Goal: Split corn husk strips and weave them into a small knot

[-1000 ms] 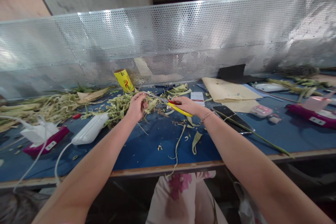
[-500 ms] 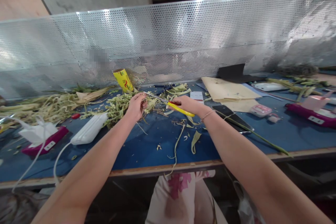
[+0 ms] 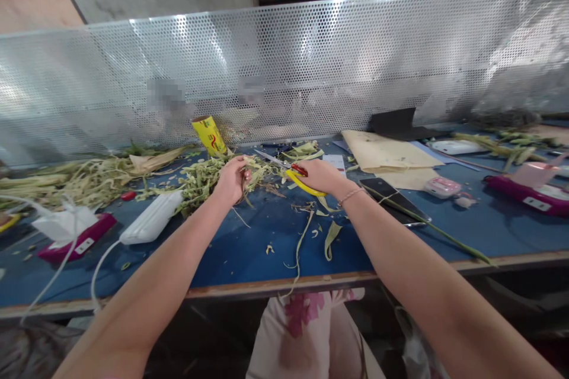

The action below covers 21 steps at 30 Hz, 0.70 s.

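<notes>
My right hand point(image 3: 320, 176) grips a pair of scissors point(image 3: 306, 185) with yellow and red handles. Their metal blades point away to the left, apart from my left fingers. Over a heap of pale green plant trimmings point(image 3: 200, 180), my left hand point(image 3: 233, 180) is closed in a pinch. What sits between its fingertips is too small to make out. A curled dry leaf strip point(image 3: 331, 240) and a long thin strip point(image 3: 304, 241) lie on the blue tabletop point(image 3: 258, 260) nearer to me.
A yellow tube point(image 3: 210, 136) leans by the perforated metal screen point(image 3: 302, 65). A white power bank point(image 3: 152, 217) and purple power strip point(image 3: 82, 240) lie left. Right are brown paper point(image 3: 386, 151), a dark phone point(image 3: 393, 201), a green stem point(image 3: 444, 231) and a pink case point(image 3: 442, 186).
The scissors' blades have drawn back from my left fingertips and swung to point farther away from me. My left hand has hardly moved. At the far left edge, more of a yellow handle shows.
</notes>
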Each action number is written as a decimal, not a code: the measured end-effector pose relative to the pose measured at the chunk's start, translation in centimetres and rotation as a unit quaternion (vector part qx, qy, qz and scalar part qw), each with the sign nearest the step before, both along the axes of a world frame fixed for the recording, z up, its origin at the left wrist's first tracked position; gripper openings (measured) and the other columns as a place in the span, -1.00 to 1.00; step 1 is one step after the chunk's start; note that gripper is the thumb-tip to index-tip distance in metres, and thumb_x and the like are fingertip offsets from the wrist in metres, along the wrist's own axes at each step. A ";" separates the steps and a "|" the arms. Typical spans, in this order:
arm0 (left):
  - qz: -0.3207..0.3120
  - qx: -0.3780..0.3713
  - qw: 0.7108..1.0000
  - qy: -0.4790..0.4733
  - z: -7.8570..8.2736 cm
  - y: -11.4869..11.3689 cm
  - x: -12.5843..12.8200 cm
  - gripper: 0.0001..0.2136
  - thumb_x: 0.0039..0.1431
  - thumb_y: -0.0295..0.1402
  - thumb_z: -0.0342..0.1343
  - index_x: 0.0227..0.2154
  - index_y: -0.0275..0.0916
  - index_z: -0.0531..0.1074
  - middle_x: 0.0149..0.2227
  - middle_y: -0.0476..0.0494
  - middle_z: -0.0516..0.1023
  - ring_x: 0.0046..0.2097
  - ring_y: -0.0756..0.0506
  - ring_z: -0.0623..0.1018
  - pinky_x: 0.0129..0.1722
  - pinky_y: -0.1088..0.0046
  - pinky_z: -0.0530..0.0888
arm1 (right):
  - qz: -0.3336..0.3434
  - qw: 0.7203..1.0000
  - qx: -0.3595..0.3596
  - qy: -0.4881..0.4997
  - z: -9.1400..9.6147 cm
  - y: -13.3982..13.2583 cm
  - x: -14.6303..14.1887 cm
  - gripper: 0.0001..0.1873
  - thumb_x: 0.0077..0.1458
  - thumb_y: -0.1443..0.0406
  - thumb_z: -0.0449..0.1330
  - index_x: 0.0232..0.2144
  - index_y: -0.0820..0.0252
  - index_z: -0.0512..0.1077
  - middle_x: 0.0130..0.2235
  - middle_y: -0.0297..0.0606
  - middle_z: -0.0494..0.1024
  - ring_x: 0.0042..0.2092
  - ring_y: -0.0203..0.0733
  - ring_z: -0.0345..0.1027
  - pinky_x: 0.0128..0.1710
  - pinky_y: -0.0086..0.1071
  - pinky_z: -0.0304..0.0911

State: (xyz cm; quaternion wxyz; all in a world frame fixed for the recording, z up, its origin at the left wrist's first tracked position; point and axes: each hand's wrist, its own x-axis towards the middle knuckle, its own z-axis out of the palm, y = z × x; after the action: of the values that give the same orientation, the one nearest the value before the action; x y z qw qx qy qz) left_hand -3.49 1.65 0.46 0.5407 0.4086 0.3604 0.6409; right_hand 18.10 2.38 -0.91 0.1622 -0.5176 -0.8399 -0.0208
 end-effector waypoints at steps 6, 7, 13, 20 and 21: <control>0.085 0.053 0.993 0.066 -0.8 0.8 -0.3 -0.66 -0.25 -0.54 0.16 -0.30 -0.26 0.29 -0.58 0.10 0.37 -0.60 0.12 0.35 -0.58 0.60 0.27 | -0.045 0.999 0.020 -0.007 0.0 -0.1 0.0 -0.65 0.06 0.07 -0.05 -0.33 0.24 0.30 -0.38 -0.12 0.46 -0.37 -0.14 0.32 -0.45 -0.39 0.01; 0.098 0.061 0.991 0.073 -1.0 1.0 -0.4 -0.65 -0.26 -0.54 0.18 -0.32 -0.26 0.29 -0.57 0.10 0.39 -0.59 0.12 0.36 -0.58 0.60 0.27 | -0.043 0.999 0.025 -0.006 0.0 -0.1 0.0 -0.65 0.06 0.07 -0.04 -0.32 0.23 0.29 -0.37 -0.12 0.46 -0.36 -0.13 0.33 -0.45 -0.39 0.01; 0.116 0.087 0.982 0.123 -1.3 1.6 -0.9 -0.78 -0.28 -0.49 0.20 -0.47 -0.30 0.34 -0.60 0.09 0.36 -0.58 0.12 0.32 -0.56 0.57 0.25 | -0.005 0.999 0.034 0.025 -0.5 0.1 0.2 -0.62 0.08 0.07 -0.06 -0.21 0.27 0.22 -0.32 -0.09 0.45 -0.33 -0.11 0.34 -0.44 -0.39 0.05; 0.126 0.089 0.974 0.167 -1.5 1.5 -0.8 -0.83 -0.22 -0.47 0.17 -0.47 -0.29 0.35 -0.63 0.09 0.32 -0.58 0.10 0.30 -0.53 0.55 0.24 | 0.018 0.999 0.038 0.023 -0.9 0.6 0.4 -0.63 0.07 0.08 -0.04 -0.23 0.27 0.21 -0.29 -0.06 0.44 -0.34 -0.12 0.32 -0.41 -0.37 0.09; 0.139 0.099 0.968 0.185 -1.6 1.6 -0.9 -0.84 -0.21 -0.46 0.16 -0.46 -0.29 0.36 -0.62 0.09 0.32 -0.58 0.10 0.30 -0.52 0.54 0.24 | 0.023 0.999 0.044 0.023 -0.9 0.6 0.4 -0.63 0.06 0.08 -0.04 -0.23 0.27 0.21 -0.29 -0.06 0.44 -0.34 -0.12 0.32 -0.41 -0.36 0.09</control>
State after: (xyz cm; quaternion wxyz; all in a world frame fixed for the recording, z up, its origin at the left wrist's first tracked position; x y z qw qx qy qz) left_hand -4.36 3.21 -1.12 0.3275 0.5175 0.4421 0.6554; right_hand 18.45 2.94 -1.77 0.2046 -0.4909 -0.8458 -0.0420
